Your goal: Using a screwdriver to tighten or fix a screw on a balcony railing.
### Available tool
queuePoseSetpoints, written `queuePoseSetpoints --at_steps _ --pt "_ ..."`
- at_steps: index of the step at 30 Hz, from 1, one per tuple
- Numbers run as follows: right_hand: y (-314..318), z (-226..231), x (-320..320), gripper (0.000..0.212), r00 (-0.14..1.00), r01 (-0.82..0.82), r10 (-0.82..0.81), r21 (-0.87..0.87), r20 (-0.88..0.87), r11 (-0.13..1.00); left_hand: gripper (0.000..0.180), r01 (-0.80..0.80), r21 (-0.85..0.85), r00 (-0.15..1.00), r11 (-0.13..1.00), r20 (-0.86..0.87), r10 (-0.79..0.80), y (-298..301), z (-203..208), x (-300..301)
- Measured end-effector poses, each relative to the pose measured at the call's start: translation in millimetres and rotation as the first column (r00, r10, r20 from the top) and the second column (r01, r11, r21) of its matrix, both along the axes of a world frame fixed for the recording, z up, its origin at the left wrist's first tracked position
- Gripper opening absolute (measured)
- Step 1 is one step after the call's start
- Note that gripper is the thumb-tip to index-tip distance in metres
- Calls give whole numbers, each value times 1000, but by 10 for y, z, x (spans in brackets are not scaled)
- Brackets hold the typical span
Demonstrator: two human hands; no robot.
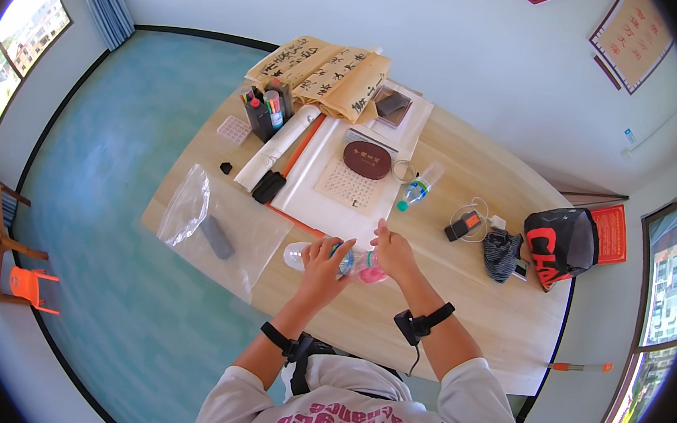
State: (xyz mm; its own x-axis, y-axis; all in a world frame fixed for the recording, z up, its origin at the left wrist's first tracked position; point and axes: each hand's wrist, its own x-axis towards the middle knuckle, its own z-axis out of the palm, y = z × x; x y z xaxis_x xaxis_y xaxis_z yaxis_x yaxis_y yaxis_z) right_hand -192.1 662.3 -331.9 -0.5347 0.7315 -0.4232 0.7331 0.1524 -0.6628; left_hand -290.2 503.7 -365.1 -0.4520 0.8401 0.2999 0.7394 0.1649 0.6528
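My left hand (326,265) is wrapped over a clear plastic bottle (295,255) with a blue label, which lies on its side near the table's front edge. Beside it my right hand (393,254) is closed, thumb and fingertips pinched together; whatever is between them is too small to make out. Under the right hand, by the other end of the bottle, is something pink and see-through (372,274), partly hidden by the hand. A second clear bottle (421,188) with a green cap lies farther back on the table.
Left of my hands lie a clear plastic bag (187,200) and a grey bar (216,237). Behind are white paper (309,178), an oval dark red box (367,159), a pen holder (260,116) and calligraphy sheets (341,75). A black bag (559,239) stands right.
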Motion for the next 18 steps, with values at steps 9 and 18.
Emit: queuePoseSetpoints --at_steps 9,18 --pt "-15 -231 -8 70 998 24 -30 112 52 993 72 -13 -27 999 1000 46 15 -49 -133 49" --pt "-30 -153 -82 74 998 63 -62 52 -19 997 69 -37 1 995 999 90 37 9 -164 23"
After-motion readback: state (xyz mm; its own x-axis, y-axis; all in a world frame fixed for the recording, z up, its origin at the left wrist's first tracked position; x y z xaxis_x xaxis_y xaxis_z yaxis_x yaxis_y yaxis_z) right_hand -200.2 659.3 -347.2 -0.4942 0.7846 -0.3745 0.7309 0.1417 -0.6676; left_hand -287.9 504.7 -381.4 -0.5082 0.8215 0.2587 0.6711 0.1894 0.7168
